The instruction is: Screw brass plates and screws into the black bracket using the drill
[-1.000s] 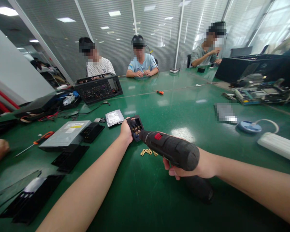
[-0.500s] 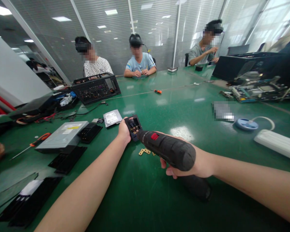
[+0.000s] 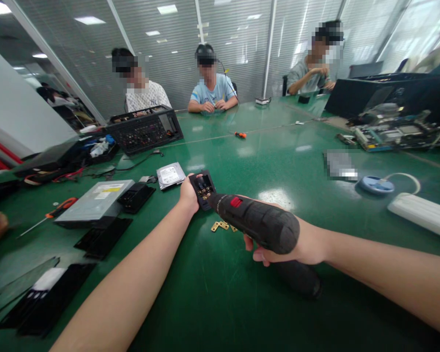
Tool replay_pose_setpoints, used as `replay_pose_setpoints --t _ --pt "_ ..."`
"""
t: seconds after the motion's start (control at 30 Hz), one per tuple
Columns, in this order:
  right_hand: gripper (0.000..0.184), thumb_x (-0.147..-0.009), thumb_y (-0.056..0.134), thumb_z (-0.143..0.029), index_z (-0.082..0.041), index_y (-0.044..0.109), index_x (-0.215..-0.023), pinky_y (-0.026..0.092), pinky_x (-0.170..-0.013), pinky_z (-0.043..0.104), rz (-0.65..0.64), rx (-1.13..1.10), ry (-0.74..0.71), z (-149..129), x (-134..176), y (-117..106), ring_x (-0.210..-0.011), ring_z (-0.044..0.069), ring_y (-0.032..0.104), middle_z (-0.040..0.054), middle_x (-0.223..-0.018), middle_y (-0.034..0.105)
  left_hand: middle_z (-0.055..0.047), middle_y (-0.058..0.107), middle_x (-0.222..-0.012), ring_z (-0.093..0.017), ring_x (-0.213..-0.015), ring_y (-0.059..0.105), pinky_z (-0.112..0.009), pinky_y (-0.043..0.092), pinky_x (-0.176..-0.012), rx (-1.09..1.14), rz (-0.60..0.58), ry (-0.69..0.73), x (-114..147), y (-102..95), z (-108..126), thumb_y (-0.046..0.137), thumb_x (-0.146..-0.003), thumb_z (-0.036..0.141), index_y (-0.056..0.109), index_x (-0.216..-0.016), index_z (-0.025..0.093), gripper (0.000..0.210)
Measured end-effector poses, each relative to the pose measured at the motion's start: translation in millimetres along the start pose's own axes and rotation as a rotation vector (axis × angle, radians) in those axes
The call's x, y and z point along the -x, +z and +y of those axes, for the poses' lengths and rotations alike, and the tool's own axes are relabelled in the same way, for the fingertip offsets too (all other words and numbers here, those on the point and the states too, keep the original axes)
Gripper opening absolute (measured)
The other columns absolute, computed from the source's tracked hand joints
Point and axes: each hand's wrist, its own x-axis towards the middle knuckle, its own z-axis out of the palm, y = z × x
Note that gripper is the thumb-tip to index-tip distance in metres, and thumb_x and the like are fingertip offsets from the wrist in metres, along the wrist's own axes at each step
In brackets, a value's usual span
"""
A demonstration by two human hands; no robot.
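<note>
The right hand (image 3: 301, 248) grips the power drill (image 3: 260, 222), right of the black housing (image 3: 204, 190); the drill's long axis slants toward it, tip contact hidden. The left hand (image 3: 189, 196) holds the housing by its left side.

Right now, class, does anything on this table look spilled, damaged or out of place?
Nothing looks plainly spilled or damaged. Slightly askew are the golden plates, lying loose at differing angles on the green table, near the black part in the left hand; one is partly hidden by the power driver in the right hand.
</note>
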Motion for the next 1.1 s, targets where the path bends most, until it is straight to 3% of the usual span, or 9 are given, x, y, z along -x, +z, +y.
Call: replay_pose_setpoints --t 0.27,0.43,0.53,0.73,0.87,1.0,1.1 --pt "0.104 -0.079 0.082 -0.011 -0.024 0.021 -0.162 0.055 -0.055 0.023 -0.041 0.005 -0.054 6 -2 -5 -0.061 0.011 0.065 0.0006 -0.093 0.067 -0.005 0.063 -0.059 -0.025 -0.053 0.064 -0.041 0.057 -0.059 -0.006 -0.017 -0.01 0 -0.8 1 0.051 -0.08 0.033 0.065 -0.085 0.017 0.022" --pt "0.105 -0.075 0.083 -0.008 -0.017 0.022 -0.161 0.056 -0.068 0.026 -0.032 0.013 -0.142 2 -4 -4 -0.074 0.013 0.065 0.002 -0.095 0.07 -0.005 0.064 -0.06 -0.025 -0.054 0.065 -0.04 0.057 -0.059 0.004 -0.001 0.011 1 -0.4 1 0.05 -0.083 0.035 0.065 -0.087 0.017 0.024" --pt "0.109 -0.075 0.084 -0.007 -0.02 0.018 -0.161 0.058 -0.073 0.03 -0.074 -0.059 -0.103 4 -5 -5 -0.084 0.015 0.068 0.0066 -0.109 0.068 -0.007 0.066 -0.062 -0.025 -0.055 0.065 -0.04 0.057 -0.058 0.004 0.003 0.004 3 -0.1 1 0.049 -0.084 0.034 0.066 -0.089 0.016 0.025" --pt "0.099 -0.074 0.085 -0.008 -0.025 0.031 -0.155 0.059 -0.076 0.03 -0.153 -0.135 -0.029 12 -6 -11 -0.098 0.019 0.07 0.0128 -0.129 0.063 -0.008 0.067 -0.064 -0.027 -0.06 0.068 -0.041 0.058 -0.061 0.014 -0.003 -0.018 4 0.6 2 0.049 -0.085 0.036 0.067 -0.093 0.015 0.029" --pt "0.109 -0.076 0.085 -0.008 -0.029 0.019 -0.16 0.06 -0.079 0.033 -0.172 -0.141 -0.037 16 -7 -13 -0.095 0.019 0.072 0.0112 -0.126 0.066 -0.007 0.067 -0.065 -0.026 -0.059 0.068 -0.041 0.058 -0.061 0.021 -0.001 -0.02 3 0.6 2 0.049 -0.084 0.034 0.066 -0.091 0.016 0.026" --pt "0.1 -0.074 0.087 -0.008 -0.025 0.032 -0.156 0.059 -0.078 0.031 -0.166 -0.136 -0.051 20 -6 -14 -0.086 0.015 0.071 0.0087 -0.119 0.068 -0.007 0.067 -0.065 -0.026 -0.06 0.068 -0.042 0.059 -0.062 0.028 -0.009 -0.018 2 0.3 1 0.049 -0.083 0.033 0.066 -0.091 0.017 0.024" --pt "0.102 -0.074 0.087 -0.008 -0.023 0.03 -0.157 0.057 -0.073 0.028 -0.146 -0.095 -0.047 18 -5 -14 -0.081 0.014 0.068 0.005 -0.107 0.069 -0.007 0.067 -0.065 -0.027 -0.06 0.068 -0.043 0.059 -0.063 0.024 -0.012 -0.008 3 0.7 1 0.049 -0.084 0.034 0.066 -0.091 0.017 0.025"
